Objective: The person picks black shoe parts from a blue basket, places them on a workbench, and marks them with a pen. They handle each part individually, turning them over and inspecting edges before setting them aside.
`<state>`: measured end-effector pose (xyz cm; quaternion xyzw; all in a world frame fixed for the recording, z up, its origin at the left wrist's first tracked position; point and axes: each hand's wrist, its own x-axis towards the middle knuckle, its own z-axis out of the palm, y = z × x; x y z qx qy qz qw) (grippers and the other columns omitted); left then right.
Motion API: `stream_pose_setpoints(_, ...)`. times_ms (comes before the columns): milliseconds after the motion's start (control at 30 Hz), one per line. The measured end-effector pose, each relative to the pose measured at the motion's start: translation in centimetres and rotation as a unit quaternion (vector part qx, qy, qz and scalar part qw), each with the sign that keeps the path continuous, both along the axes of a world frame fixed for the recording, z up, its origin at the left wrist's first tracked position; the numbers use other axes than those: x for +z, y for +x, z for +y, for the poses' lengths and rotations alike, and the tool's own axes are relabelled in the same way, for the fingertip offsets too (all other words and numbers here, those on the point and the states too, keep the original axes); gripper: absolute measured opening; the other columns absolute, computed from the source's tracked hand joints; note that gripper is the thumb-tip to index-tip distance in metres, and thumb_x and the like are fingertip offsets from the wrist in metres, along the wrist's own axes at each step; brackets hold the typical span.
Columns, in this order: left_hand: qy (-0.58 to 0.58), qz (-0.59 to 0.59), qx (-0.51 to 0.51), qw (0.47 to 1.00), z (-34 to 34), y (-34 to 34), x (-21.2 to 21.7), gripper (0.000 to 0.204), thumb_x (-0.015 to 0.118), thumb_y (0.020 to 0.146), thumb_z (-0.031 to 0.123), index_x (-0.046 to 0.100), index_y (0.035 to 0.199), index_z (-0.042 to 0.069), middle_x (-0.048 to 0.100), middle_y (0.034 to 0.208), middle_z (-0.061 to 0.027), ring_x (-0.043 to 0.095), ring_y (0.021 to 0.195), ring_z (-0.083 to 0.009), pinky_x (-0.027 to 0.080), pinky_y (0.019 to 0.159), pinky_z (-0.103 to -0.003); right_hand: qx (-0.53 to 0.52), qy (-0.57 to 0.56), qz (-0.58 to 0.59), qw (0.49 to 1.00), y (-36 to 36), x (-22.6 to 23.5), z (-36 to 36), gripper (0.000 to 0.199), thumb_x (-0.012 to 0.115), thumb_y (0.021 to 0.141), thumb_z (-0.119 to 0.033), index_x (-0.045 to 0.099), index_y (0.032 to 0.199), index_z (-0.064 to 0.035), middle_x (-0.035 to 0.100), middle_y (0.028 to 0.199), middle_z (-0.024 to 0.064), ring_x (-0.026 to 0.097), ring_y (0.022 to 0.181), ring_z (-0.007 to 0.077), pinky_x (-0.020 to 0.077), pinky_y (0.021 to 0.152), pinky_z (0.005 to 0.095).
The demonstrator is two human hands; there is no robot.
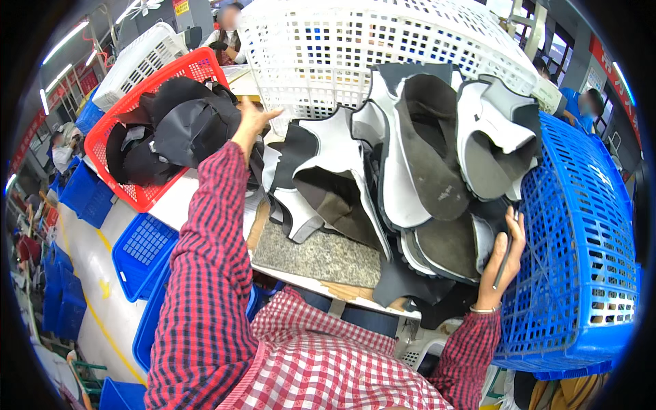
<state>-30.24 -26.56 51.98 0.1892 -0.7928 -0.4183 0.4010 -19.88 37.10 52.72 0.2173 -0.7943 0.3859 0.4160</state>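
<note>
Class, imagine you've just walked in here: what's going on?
A person at a cluttered worktable has both hands at work. The left hand, fingers spread, is beside a red basket of black pieces. The right hand holds a thin dark stick at the edge of a heap of white, grey and black pieces, next to a blue basket.
</note>
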Motion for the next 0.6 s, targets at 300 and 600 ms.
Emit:
stream_pose_setpoints(300, 0.024, -0.052, 0.063, 0.996, 1.0, -15.3, -1.1, 0.158, 0.098, 0.061, 0.036, -0.023, 0.149, -0.013, -0.021, 0.151, -0.0491, -0.008, 0.151, -0.0538, 0.009, 0.124, -0.059, -0.070, 0.036, -0.045, 0.996, 0.2, -2.0, -0.9, 0.031, 0.045, 0.106, -0.017, 0.059, 0.128, 0.0000, 0.060, 0.141, 0.0193, 0.044, 0.143, 0.0340, 0.0326, 0.117, 0.0437)
stream_pose_setpoints(600, 0.096, -0.186, -0.204, 0.956, -1.9, -2.5, 3.0, 0.119, 0.087, 0.079, 0.032, 0.007, 0.161, 0.001, 0.037, 0.157, -0.0256, 0.043, 0.141, -0.0433, 0.045, 0.106, -0.058, -0.049, 0.022, -0.071, 0.996, 1.3, -0.5, -1.1, 0.032, 0.042, 0.108, -0.013, 0.057, 0.131, 0.0031, 0.060, 0.141, 0.0183, 0.046, 0.141, 0.0309, 0.0316, 0.119, 0.0424)
